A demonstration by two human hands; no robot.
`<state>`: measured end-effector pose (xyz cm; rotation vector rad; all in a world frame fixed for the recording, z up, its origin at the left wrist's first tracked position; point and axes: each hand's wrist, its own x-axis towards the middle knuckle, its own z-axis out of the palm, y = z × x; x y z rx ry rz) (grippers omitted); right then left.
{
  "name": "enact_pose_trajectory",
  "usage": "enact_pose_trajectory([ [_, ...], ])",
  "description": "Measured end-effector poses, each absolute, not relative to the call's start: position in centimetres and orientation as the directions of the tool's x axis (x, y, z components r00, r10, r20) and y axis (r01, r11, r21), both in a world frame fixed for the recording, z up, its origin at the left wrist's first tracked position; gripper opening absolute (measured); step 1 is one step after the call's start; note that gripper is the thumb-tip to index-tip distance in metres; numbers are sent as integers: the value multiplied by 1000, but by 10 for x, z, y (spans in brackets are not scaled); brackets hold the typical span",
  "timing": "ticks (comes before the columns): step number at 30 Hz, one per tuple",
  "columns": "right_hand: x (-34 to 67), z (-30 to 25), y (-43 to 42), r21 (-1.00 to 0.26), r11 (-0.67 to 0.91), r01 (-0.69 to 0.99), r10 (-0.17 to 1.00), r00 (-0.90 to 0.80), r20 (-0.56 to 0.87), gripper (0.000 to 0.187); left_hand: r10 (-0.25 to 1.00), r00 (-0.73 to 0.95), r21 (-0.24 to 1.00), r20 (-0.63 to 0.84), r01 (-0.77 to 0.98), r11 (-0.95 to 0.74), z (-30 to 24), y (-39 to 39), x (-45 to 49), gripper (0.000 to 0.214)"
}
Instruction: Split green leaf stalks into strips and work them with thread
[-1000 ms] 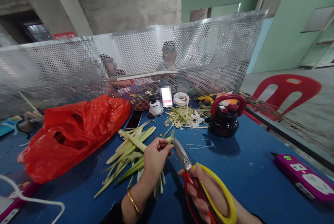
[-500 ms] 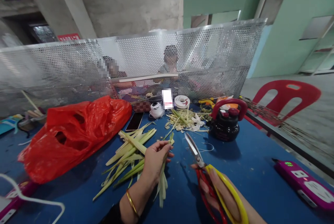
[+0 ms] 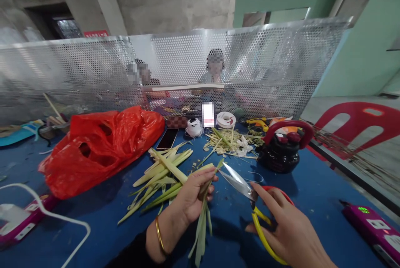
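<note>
My left hand [image 3: 196, 195] pinches a small bundle of pale green corn-husk-like leaves [image 3: 203, 234], whose long strips hang down below the fingers. A short green tip sticks out past the fingertips. My right hand [image 3: 287, 222] is closed on a pair of scissors [image 3: 239, 182] with one red and one yellow handle. Their blades stand a little apart, pointing at the tip of the bundle; whether they touch it I cannot tell. A pile of similar long leaves [image 3: 168, 172] lies on the table just left of my left hand.
A red plastic bag [image 3: 103, 151] lies at left, near a phone [image 3: 168, 139]. Behind are a ball of white thread [image 3: 194, 128], a white spool [image 3: 226, 120] and leaf scraps [image 3: 226, 142]. A black kettle-shaped object [image 3: 281, 153] stands at right. Beyond the perforated metal screen [image 3: 175, 60] sit two people.
The scissors have turned over in my right hand and come closer to the bundle's tip, blades parted. My left hand still holds the leaves, now tilted more. The view has shifted slightly left.
</note>
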<state>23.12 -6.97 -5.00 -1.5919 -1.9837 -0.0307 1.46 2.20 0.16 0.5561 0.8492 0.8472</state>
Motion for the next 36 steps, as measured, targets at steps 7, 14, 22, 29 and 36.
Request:
enact_pose_trajectory([
  [7, 226, -49, -71, -127, 263, 956, 857, -171, 486, 72, 798, 453, 699, -397, -414, 583, 0, 19, 14, 22],
  [14, 228, -51, -71, -47, 251, 967, 850, -197, 488, 60, 794, 492, 736, -357, -376, 563, -2, 16, 17, 17],
  [22, 228, -50, -72, -56, 284, 957, 847, -223, 482, 53, 769, 515, 719, -379, -359, 594, -4, 14, 19, 14],
  [29, 229, -53, -71, -60, 317, 947, 832, -247, 496, 49, 762, 495, 691, -417, -372, 620, -4, 15, 20, 15],
  [36, 231, -56, -70, -46, 334, 941, 819, -265, 509, 50, 746, 490, 662, -450, -377, 647, -8, 17, 21, 21],
])
